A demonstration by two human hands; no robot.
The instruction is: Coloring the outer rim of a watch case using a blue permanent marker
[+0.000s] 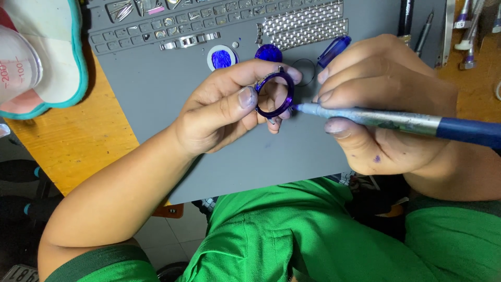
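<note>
Pinched between left hand (224,107) thumb and fingers: purple ring (275,94), upright, over grey mat (156,89). Right hand (381,99) fingers pressed round blue marker (396,121), tip touching ring at 4 o'clock. Purple disc (222,58), marker cap (334,50) at ring's 12 o'clock.

Grey mat (156,89) on wooden table (73,141); metal watch band (305,26), measuring cup (18,62) top left, tools (467,31) top right.

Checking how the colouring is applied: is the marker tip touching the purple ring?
Touching. The head view shows the marker tip meeting the outer right edge of the purple ring, with no gap visible.
</note>
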